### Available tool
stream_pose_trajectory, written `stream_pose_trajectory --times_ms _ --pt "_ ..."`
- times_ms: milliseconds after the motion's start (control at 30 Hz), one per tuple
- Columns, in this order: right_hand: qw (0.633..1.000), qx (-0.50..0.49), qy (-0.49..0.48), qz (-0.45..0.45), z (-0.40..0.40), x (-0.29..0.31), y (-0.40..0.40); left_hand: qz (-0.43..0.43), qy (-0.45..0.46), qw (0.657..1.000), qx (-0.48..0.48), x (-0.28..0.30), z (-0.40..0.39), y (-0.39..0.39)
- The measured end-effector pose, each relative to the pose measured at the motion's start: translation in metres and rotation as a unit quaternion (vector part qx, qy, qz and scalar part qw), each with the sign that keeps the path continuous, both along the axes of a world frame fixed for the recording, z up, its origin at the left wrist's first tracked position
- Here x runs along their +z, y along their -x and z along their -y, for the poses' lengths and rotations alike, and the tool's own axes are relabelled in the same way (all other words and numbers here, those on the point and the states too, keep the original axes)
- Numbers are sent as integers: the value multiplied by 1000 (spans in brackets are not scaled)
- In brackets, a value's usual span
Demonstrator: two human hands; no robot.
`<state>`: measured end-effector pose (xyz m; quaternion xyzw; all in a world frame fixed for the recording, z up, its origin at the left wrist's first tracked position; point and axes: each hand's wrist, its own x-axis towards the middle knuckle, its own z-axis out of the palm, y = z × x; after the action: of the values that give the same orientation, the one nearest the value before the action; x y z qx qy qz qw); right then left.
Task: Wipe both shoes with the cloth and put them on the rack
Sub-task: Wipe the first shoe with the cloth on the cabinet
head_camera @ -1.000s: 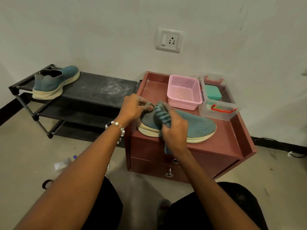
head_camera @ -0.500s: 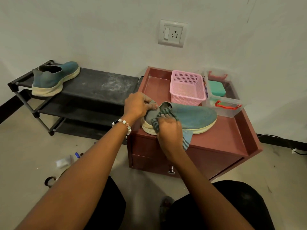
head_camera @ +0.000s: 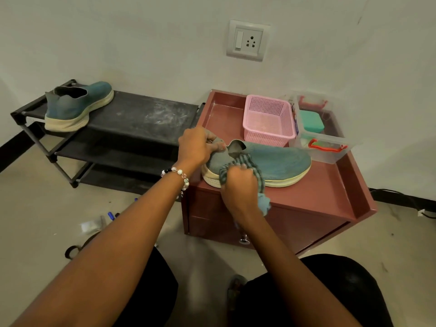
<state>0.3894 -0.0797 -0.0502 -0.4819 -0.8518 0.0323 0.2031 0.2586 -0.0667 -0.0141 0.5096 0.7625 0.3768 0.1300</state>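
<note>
Left hand (head_camera: pixel 197 144) curled around the heel collar of a blue-green shoe (head_camera: pixel 280 161), thumb and fingers pinching the back edge. Right hand (head_camera: pixel 238 185) closed on a striped cloth (head_camera: pixel 256 169), pressed against the near side of the same shoe, close to the heel; one loose end of the cloth hanging down over the front edge of the cabinet. Shoe lying on top of a dark red cabinet (head_camera: pixel 325 192), near its front left corner, toe pointing to the right, pale sole touching the cabinet top.

Second shoe (head_camera: pixel 77 105) of the same colour already on the black rack (head_camera: pixel 141 114), at the far left end of the top shelf, upright, toe toward the wall, heel part slightly over the shelf edge. Rack standing just left of the cabinet, against the wall.

Pink basket (head_camera: pixel 269 121) on the cabinet, just behind the shoe. Clear plastic box (head_camera: pixel 330 149) with a red handle to the right of the basket, with a green item inside. Bead bracelet (head_camera: pixel 178 173) on the left wrist. White wall socket (head_camera: pixel 247 41) above the cabinet. Small items on the floor at near left, too blurred to tell.
</note>
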Motion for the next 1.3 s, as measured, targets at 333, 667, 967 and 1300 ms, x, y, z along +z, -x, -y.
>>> stream_pose_trajectory --times_ms 333,667,967,1300 --pt "983 67 60 160 -10 18 -24 6 -6 1000 -5 -2 1 2" --pt "955 99 235 -148 -15 30 -24 22 -8 999 27 -3 4 -3" --pt "820 -139 120 -543 -27 39 -41 127 103 985 -49 2 8 13" --pt "976 85 96 -176 2 -18 -1 79 66 994 36 -14 2 5"
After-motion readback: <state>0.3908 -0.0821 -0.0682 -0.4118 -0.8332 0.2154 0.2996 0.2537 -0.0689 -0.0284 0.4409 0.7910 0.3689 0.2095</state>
